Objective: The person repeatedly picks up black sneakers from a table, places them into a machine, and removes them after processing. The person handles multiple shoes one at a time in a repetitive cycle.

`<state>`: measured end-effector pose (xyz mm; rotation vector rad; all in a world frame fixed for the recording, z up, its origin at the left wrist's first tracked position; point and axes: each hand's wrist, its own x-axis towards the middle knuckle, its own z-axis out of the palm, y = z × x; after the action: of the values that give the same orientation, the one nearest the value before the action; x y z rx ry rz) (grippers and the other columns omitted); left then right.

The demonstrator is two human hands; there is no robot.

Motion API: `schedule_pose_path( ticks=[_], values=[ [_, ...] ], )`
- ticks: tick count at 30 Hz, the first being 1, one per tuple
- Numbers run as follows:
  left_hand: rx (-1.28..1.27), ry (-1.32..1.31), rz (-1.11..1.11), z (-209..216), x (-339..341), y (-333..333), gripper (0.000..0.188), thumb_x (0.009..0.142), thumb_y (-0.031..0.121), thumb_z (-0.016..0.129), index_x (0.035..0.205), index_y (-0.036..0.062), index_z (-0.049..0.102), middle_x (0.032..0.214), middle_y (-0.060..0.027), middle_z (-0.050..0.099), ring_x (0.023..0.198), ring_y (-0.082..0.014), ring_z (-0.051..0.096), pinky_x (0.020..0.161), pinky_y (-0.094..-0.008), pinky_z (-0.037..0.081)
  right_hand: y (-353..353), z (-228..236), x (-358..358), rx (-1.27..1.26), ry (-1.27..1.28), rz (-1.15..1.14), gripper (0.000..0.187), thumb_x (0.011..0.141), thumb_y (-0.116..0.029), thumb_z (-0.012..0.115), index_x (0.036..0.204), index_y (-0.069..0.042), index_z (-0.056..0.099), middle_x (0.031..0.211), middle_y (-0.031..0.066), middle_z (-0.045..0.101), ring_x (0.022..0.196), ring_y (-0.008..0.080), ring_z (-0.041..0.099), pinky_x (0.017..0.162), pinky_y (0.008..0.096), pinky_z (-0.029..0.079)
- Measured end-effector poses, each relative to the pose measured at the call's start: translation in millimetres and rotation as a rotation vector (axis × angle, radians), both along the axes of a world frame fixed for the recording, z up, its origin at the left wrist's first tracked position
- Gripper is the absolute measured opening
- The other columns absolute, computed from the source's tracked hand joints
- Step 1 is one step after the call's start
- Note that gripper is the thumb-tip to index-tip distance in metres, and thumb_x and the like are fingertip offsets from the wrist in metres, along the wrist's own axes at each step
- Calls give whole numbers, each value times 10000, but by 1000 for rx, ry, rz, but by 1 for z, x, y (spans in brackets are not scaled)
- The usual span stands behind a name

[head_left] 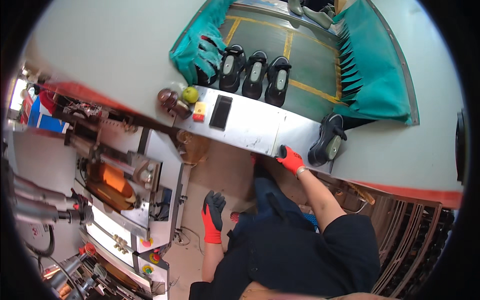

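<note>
My left hand (pixel 213 215), in a red glove with dark palm and fingers, hangs in the air between the machine and my body. Its fingers are loosely bent and apart, with nothing visible in them. At the front edge of a metal ledge (pixel 265 135) is my right hand (pixel 291 159), gloved the same way. Its fingers are parted at that edge and show nothing between them. Just right of it a black shoe (pixel 327 140) with a grey-topped last inside lies on the ledge. Beyond stand three similar shoes (pixel 255 75) in a row.
A green conveyor belt (pixel 310 62) with yellow lines runs between teal curtains (pixel 377 60). On the ledge's left lie a phone (pixel 221 112), a small red-and-yellow box (pixel 199 111), a green fruit (pixel 190 94) and a brown jar (pixel 170 99). At left is a machine (pixel 150 170); at lower right, a rack (pixel 405 235).
</note>
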<state>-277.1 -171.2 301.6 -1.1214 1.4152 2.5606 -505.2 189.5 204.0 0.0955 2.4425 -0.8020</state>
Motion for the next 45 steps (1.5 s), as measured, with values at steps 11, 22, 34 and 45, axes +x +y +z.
schedule_pose_path(
  ticks=[11,22,34,45],
  values=[
    [59,128,-275,29,-251,99,581,1120,383,500,1524,-28,425,1392,-199,588,1232,-283,630,1086,-424,516,-58,40,-268,-139,289,-578,1229,767,-483,874,1639,16,167,1645,274,312,1524,435,303,1226,484,324],
    [37,10,-364,24,-316,74,598,1121,401,493,1542,-16,409,1413,-209,579,1249,-285,616,1106,-430,492,34,14,-327,-298,306,-633,776,824,-350,837,1423,6,496,1306,276,667,1215,442,642,1019,475,516],
    [56,211,-771,26,-423,87,797,959,34,684,1653,103,301,1571,-136,436,1354,-253,521,1085,-381,479,-53,123,-145,-57,268,-580,911,812,-300,805,1555,-9,366,1448,252,557,1327,422,562,1075,467,470],
    [-813,439,-1205,-15,-445,107,690,771,110,834,1419,110,600,1393,-170,559,1322,-417,535,1110,-456,451,-96,104,-94,-398,76,-570,924,808,-237,798,1586,-71,327,1521,218,476,1384,401,512,1137,437,436]
  ],
)
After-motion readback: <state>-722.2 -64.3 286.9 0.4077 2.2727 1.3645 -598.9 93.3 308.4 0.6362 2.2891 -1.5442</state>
